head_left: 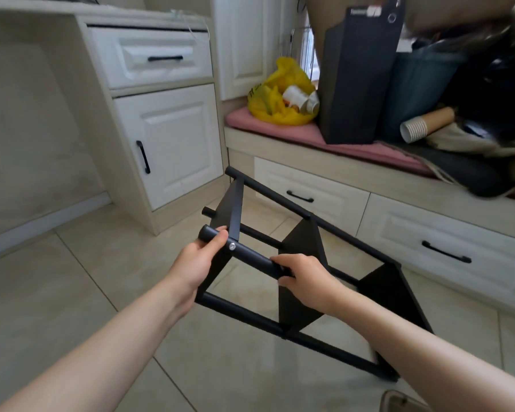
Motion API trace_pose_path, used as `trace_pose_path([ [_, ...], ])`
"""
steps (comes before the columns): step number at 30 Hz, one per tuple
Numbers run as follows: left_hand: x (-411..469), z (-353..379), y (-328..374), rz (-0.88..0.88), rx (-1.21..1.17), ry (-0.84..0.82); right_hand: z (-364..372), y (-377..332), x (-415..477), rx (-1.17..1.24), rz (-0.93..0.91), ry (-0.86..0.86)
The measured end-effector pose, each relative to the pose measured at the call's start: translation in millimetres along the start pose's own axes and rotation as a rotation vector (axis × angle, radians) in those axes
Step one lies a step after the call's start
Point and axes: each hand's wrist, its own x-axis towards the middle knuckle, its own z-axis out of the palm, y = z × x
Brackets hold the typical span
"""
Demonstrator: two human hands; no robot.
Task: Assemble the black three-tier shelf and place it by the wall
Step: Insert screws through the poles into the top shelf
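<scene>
- Left hand (197,266) and right hand (306,283) are curling fingers (281,259) around one pole (252,254).
- The shelf (302,245), three panels (231,203) and four poles, is lying tilted over the floor (87,278), toward 4 o'clock.
- One yellow bag (280,114) is sitting at 12 o'clock.

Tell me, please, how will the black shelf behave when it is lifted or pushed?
Probably fairly stiff: the black shelf holds its shape while the left hand and right hand grip one pole. Likely light for its size, being thin panels and slim tubes. On the glossy floor it may slide when pushed.
</scene>
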Motion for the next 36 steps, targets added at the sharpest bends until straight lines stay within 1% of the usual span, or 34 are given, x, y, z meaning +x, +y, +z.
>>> trace_pose_path([
  [4, 8, -4, 44, 0.04, 0.129, 0.021, -22, -20, 2, 0.11, 0.006, 0.054],
  [7, 9, -2, 77, 0.074, 0.16, 0.034, -36, -32, 3, 0.202, 0.005, 0.098],
  [12, 1, 5, 124, 0.201, 0.222, 0.022, -49, -51, -1, 0.417, 0.016, 0.176],
  [15, -14, 10, 137, 0.278, 0.229, 0.03, -49, -60, -10, 0.566, 0.045, 0.192],
  [18, -33, 17, 137, 0.373, 0.182, 0.115, -49, -67, -22, 0.701, 0.1, 0.14],
  [22, -60, 24, 129, 0.463, 0.171, 0.178, -43, -72, -39, 0.753, 0.132, 0.113],
  [24, -73, 22, 126, 0.484, 0.184, 0.156, -41, -76, -49, 0.748, 0.148, 0.095],
  [26, -85, 17, 123, 0.505, 0.199, 0.088, -46, -75, -59, 0.733, 0.155, 0.02],
  [28, -96, 11, 121, 0.526, 0.212, 0.022, -57, -69, -70, 0.759, 0.138, -0.091],
  [29, -102, 8, 121, 0.536, 0.212, -0.005, -65, -63, -76, 0.77, 0.125, -0.122],
  [30, -107, 5, 120, 0.546, 0.211, -0.031, -74, -57, -80, 0.769, 0.118, -0.114],
  [32, -114, -2, 119, 0.562, 0.212, -0.078, -91, -44, -87, 0.776, 0.135, -0.007],
  [34, -121, -8, 119, 0.586, 0.217, -0.118, -104, -30, -87, 0.814, 0.183, 0.155],
  [36, -124, -13, 119, 0.605, 0.216, -0.151, -113, -18, -85, 0.799, 0.235, 0.308],
])
